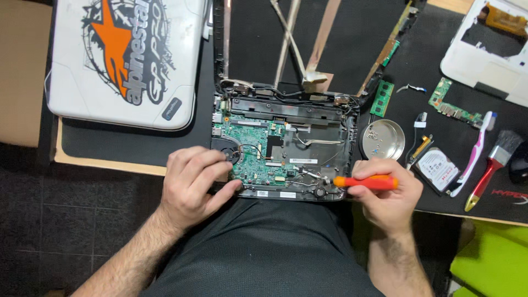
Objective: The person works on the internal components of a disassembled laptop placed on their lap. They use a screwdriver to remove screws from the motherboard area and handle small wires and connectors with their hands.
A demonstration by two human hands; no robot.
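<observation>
Item: opened black laptop base [335,137] with exposed green circuit board [253,148], near centre of the black mat [126,146]. Right hand [385,195] closed around an orange-handled screwdriver [366,182], tip at the base's near right edge. Left hand [192,184] rests with fingers curled on the near left corner by the round fan [228,149], clamping nothing. Round metal screw dish [382,139] just right. Risk: the tip slipping off a screw and gouging nearby thin wires.
</observation>
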